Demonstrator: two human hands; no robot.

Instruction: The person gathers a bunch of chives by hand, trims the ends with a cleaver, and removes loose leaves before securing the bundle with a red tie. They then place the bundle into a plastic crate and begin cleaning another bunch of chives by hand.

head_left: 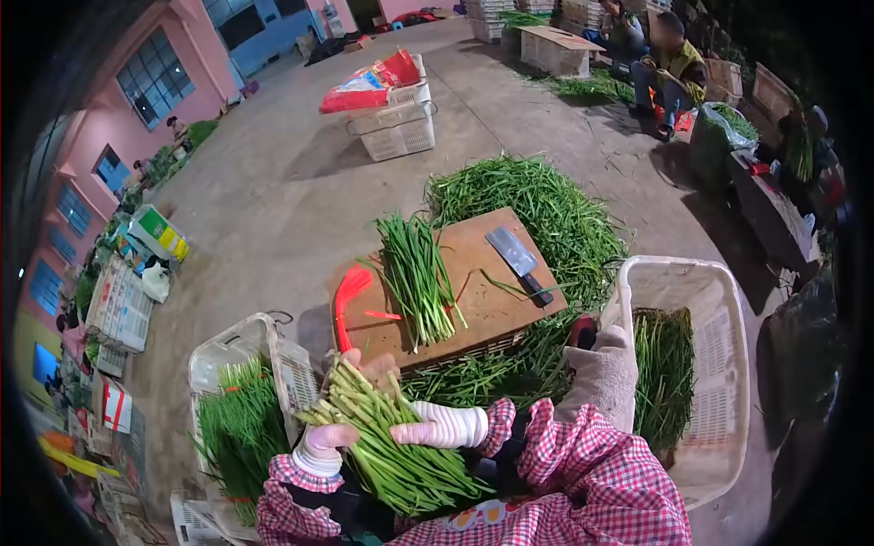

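Note:
A loose bunch of chives (373, 428), pale stem ends pointing away from me, is held above my lap. My left hand (332, 439) grips its left side and my right hand (419, 429) closes on its right side; fingers show behind the stems. Beyond them, a second bunch of chives (414, 278) lies on a wooden board (492, 318). A cleaver (519, 259) with a dark handle rests on the board's right side, beside a few loose leaves. Red ties (350, 296) hang over the board's left edge, and one red strip (382, 315) lies near the stems.
At my left, a white crate (232, 341) holds tied green bundles (241, 419). A larger crate (719, 364) with chives stands at my right. Green trimmings (528, 214) pile around the board. Farther off are a stacked crate (396, 132) and a seated person (674, 68).

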